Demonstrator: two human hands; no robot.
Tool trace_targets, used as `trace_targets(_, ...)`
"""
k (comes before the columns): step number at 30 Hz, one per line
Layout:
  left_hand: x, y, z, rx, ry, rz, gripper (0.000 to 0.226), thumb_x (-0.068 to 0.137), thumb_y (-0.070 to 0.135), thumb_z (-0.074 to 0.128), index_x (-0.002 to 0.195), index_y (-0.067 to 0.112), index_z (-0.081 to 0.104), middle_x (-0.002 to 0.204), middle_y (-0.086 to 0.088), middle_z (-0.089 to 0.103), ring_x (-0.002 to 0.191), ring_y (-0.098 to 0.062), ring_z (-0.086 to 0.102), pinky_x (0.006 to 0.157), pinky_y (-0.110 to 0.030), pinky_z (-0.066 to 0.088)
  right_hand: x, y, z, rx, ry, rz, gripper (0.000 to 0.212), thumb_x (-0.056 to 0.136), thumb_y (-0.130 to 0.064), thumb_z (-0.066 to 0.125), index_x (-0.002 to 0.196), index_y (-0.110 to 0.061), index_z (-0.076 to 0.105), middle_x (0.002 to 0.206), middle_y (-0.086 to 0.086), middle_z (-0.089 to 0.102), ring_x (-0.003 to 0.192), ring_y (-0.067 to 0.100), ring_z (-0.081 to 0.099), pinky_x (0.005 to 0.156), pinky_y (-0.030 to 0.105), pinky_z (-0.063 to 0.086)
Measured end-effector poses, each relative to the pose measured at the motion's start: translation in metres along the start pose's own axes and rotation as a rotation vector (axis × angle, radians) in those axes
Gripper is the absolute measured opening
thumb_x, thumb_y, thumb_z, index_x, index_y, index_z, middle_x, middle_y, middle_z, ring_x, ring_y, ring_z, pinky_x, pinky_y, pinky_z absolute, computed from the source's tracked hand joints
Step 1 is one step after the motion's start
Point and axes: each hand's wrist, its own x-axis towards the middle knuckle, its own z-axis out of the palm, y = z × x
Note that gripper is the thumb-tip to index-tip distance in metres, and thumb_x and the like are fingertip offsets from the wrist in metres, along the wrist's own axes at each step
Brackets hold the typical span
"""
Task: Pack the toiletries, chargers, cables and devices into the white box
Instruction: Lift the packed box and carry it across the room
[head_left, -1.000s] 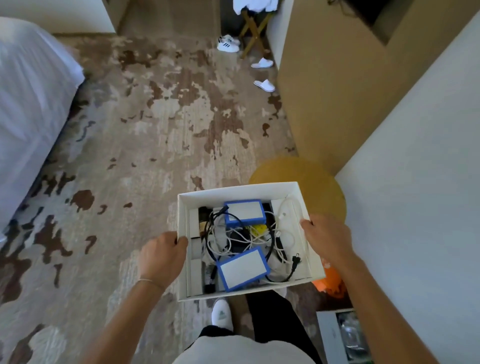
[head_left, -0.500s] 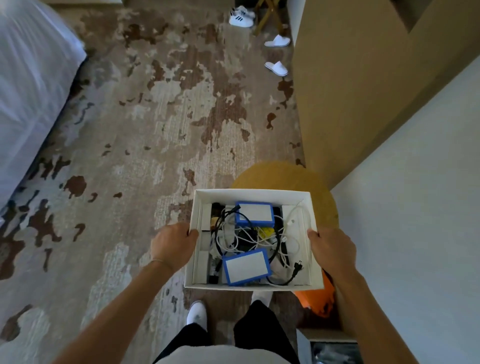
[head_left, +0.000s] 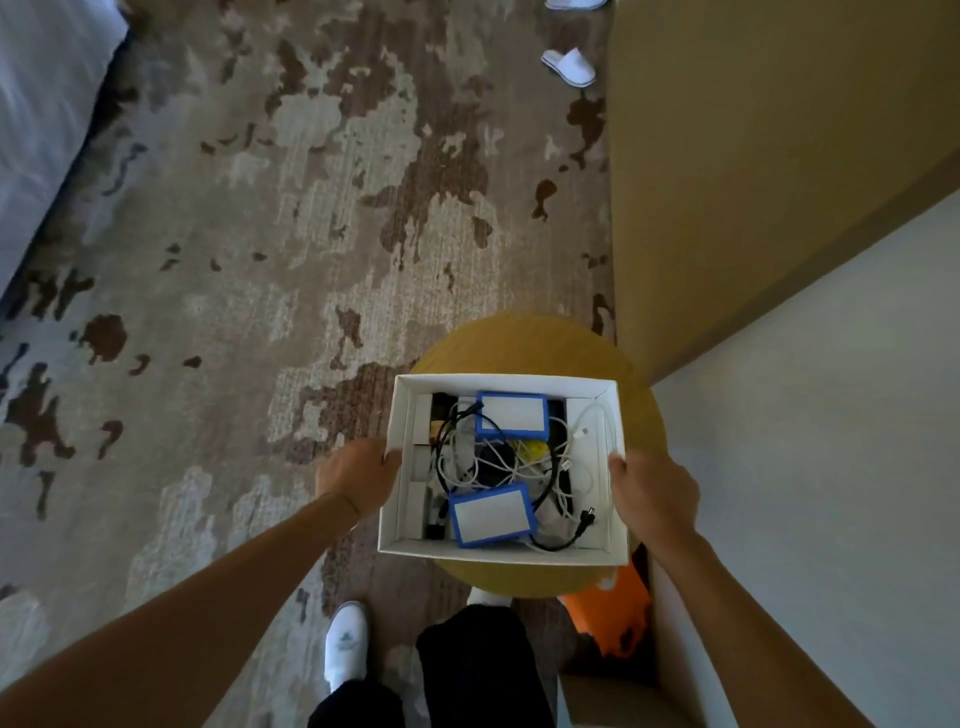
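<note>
Box (head_left: 402, 415), white and open-topped, is gripped on both sides: the left hand (head_left: 356, 480) curls its fingers round the left wall, and the right hand (head_left: 652, 493) clasps the right wall. Whether the box rests on the round yellow table (head_left: 524, 343) beneath it or hangs just above it, I cannot tell. Inside the box, two blue-edged white devices (head_left: 511, 413) lie among tangled white and black cables (head_left: 470, 467), one at the far wall and one at the near wall; something yellow (head_left: 530, 448) shows between them. A black plug (head_left: 587, 519) lies at the near right corner. Right of the box rises a pale wall (head_left: 805, 415). Below the box, an orange thing (head_left: 618, 605) shows at the table's near right edge. Left of the box spreads a mottled carpet (head_left: 234, 260). Well beyond the box lies a white slipper (head_left: 569, 66).
</note>
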Motion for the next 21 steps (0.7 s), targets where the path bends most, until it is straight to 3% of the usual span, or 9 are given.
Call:
trace_targets(7, 0.049, 0.018, 0.036, 0.044, 0.003, -0.005, 0.040, 0.101, 0.045, 0.040, 0.091, 0.014, 0.064, 0.083, -0.005, 0.061, 0.079, -0.028, 0.061, 0.064, -0.031, 0.042, 0.047, 0.016, 0.023, -0.012, -0.041, 0.020, 0.050, 0.104, -0.033, 0.045, 0.056, -0.019, 0.039, 0.051, -0.004, 0.040, 0.042, 0.011, 0.035, 0.045, 0.024, 0.022)
trace_targets(12, 0.066, 0.025, 0.046, 0.066, -0.020, -0.013, 0.037, 0.102, 0.044, 0.040, 0.077, 0.018, 0.049, 0.077, -0.004, 0.053, 0.070, -0.025, 0.052, 0.062, -0.031, 0.040, 0.062, 0.025, 0.036, 0.017, -0.080, 0.020, 0.050, 0.104, -0.032, 0.046, 0.057, -0.018, 0.038, 0.051, -0.004, 0.036, 0.043, 0.011, 0.033, 0.047, 0.024, 0.024)
trace_targets(16, 0.070, 0.032, 0.053, 0.080, -0.010, -0.016, 0.036, 0.103, 0.045, 0.039, 0.078, 0.019, 0.046, 0.076, -0.003, 0.051, 0.069, -0.025, 0.050, 0.061, -0.033, 0.038, 0.069, 0.032, 0.042, 0.043, -0.083, 0.027, 0.051, 0.104, -0.034, 0.047, 0.056, -0.019, 0.038, 0.051, -0.005, 0.036, 0.042, 0.011, 0.034, 0.047, 0.024, 0.024)
trace_targets(21, 0.075, 0.036, 0.045, 0.088, -0.095, -0.019, 0.041, 0.103, 0.047, 0.035, 0.081, 0.017, 0.054, 0.085, -0.009, 0.066, 0.072, -0.026, 0.057, 0.066, -0.034, 0.046, 0.074, 0.034, 0.041, 0.029, -0.103, -0.023, 0.047, 0.102, -0.033, 0.049, 0.058, -0.020, 0.040, 0.052, -0.006, 0.036, 0.044, 0.011, 0.031, 0.048, 0.023, 0.026)
